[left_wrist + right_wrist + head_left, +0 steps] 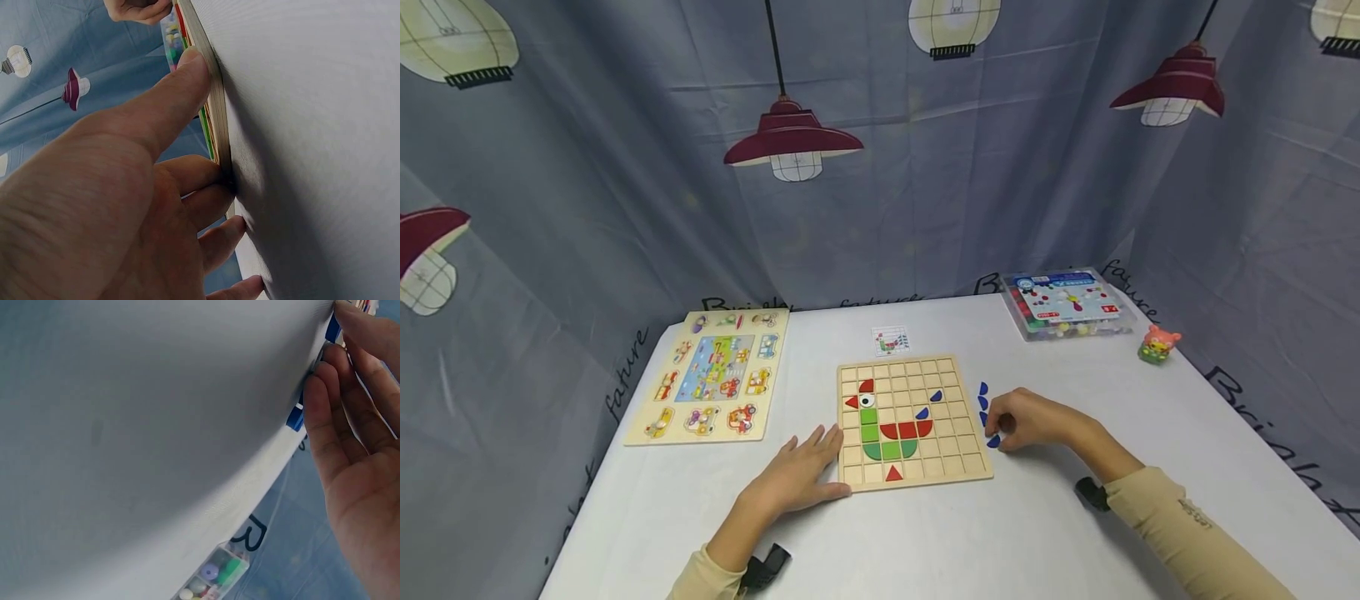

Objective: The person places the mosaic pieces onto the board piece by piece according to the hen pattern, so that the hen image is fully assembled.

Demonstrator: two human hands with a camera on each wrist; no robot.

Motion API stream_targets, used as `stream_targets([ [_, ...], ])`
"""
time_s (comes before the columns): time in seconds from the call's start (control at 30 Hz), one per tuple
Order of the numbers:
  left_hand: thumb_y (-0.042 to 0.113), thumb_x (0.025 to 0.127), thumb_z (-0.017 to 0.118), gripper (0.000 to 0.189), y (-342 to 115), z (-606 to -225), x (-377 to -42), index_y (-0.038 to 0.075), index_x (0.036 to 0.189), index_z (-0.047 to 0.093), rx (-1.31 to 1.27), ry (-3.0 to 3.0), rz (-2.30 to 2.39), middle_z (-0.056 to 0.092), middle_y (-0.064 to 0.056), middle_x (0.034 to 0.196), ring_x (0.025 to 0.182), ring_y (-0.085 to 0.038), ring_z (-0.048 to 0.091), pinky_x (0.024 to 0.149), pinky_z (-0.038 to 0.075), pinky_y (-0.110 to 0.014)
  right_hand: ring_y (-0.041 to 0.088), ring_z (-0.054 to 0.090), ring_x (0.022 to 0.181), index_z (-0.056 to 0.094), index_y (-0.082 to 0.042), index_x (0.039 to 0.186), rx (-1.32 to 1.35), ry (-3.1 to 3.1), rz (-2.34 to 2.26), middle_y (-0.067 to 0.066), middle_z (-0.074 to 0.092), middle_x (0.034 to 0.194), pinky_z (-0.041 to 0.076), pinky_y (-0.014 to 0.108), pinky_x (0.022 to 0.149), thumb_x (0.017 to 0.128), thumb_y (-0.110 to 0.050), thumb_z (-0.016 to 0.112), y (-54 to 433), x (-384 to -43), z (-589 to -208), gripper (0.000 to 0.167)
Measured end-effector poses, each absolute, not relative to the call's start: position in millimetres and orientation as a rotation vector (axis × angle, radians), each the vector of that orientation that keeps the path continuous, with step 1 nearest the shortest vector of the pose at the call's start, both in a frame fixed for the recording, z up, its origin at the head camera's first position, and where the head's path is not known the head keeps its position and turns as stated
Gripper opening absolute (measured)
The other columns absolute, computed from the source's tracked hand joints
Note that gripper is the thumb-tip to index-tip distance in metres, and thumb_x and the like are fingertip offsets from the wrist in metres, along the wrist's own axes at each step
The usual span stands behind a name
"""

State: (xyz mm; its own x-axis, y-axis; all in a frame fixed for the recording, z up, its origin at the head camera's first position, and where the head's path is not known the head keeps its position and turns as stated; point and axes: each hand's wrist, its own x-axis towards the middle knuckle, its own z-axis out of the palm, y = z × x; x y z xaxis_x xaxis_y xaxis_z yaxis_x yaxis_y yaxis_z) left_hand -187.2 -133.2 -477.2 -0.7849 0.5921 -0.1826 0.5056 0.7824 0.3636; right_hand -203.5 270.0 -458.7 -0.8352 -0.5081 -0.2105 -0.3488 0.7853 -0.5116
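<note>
My left hand rests against the left edge of a square wooden grid board, its fingers extended and its thumb at the near corner. On the board, red, green, white-and-black and blue pieces form a bird-like figure, with a red triangle at the near edge. Beyond the right edge, my right hand pinches a blue curved-edge piece at its fingertips, close to the tabletop. More blue pieces lie in a column beside that hand, one partly hidden by it. The right wrist view shows the thumb against a blue piece.
Behind the board lies a small picture card with a similar figure. A wooden picture puzzle is at the left. Toward the back right are a clear plastic case of colourful beads and a small pink-and-green figurine.
</note>
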Motion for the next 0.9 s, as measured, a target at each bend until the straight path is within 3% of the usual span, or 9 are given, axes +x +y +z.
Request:
stream_targets([
  [0.9, 0.054, 0.086, 0.065, 0.086, -133.1, -476.6, -187.1, 0.004, 0.15, 0.036, 0.843, 2.684, 0.435, 0.035, -0.011, 0.157, 0.148, -0.035, 0.028, 0.118, 0.023, -0.061, -0.001, 0.051, 0.067, 0.071, -0.016, 0.081, -0.697, 2.618, -0.712, -0.009, 0.063, 0.076, 0.048, 0.016, 0.06, 0.072, -0.008, 0.08, 271.5, -202.6, -462.6, 0.015],
])
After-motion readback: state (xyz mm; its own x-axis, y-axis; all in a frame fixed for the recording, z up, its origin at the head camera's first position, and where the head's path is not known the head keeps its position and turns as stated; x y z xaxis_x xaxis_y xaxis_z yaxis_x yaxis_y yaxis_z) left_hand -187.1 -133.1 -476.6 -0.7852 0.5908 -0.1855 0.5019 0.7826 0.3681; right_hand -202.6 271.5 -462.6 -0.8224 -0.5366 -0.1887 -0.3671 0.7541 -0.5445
